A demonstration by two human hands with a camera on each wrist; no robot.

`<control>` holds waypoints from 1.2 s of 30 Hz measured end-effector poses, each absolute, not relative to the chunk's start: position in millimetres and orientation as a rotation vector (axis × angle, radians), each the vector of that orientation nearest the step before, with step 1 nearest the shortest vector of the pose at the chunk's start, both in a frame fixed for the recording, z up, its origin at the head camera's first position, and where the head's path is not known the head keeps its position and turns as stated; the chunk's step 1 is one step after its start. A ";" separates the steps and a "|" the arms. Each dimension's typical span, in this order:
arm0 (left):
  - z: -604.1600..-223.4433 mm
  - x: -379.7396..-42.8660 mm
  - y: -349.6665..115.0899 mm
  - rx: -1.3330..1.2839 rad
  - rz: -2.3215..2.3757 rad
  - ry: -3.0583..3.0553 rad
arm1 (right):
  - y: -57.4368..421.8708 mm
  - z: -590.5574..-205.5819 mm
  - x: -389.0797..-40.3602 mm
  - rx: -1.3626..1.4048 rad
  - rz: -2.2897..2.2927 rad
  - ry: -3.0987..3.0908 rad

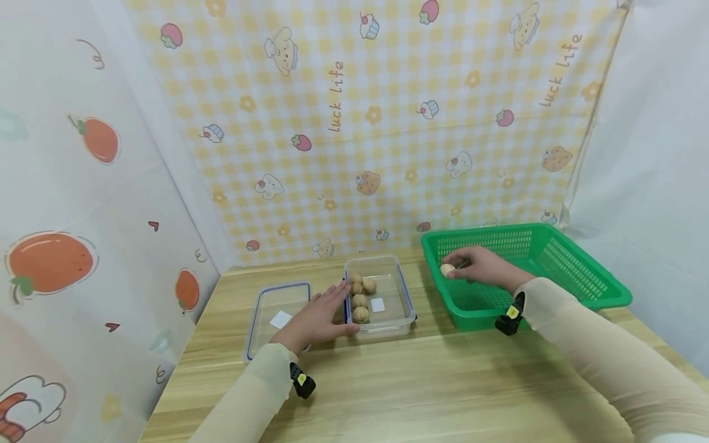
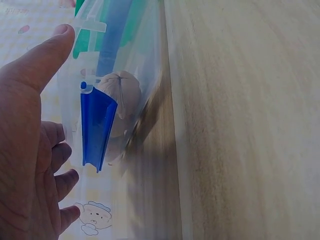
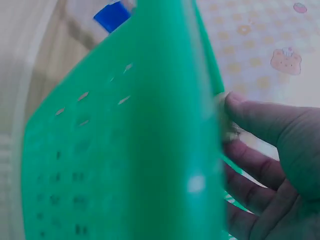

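My right hand (image 1: pixel 487 267) pinches a walnut (image 1: pixel 447 270) between thumb and fingers, over the left side of the green basket (image 1: pixel 471 320). In the right wrist view the basket's rim hides most of that walnut. A clear plastic container (image 1: pixel 396 298) with blue side clips stands left of the basket. Several walnuts (image 1: pixel 360 314) line its left side. Fingers spread, my left hand (image 1: pixel 321 323) rests along the container's left edge, its thumb toward the near corner. Beside it, the left wrist view shows a blue clip (image 2: pixel 97 127) hanging unfastened and a walnut (image 2: pixel 121 95) through the wall.
A clear lid (image 1: pixel 285 298) with a blue seal lies on the wooden table (image 1: pixel 388 394), left of the container and partly under my left hand. Behind the table hangs a yellow checked cloth (image 1: pixel 388 154). White sheets (image 1: pixel 653 154) flank both sides.
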State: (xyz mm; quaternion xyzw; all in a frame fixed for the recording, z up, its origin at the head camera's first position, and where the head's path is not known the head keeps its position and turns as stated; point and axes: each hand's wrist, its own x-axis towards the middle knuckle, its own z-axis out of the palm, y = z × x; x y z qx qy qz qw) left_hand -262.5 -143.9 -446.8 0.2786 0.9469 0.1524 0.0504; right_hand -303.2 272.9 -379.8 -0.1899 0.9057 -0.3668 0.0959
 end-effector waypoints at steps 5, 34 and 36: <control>-443.9 -262.5 -143.9 0.852 0.443 2.878 | 259.9 -373.2 -311.1 -0.550 -1.101 2.724; -438.6 -262.3 -141.3 0.840 0.425 2.881 | 140.0 -376.5 -329.8 -0.463 -1.353 2.605; -439.1 -262.3 -141.4 0.845 0.431 2.880 | 132.7 -380.6 -329.6 -0.441 -1.386 2.585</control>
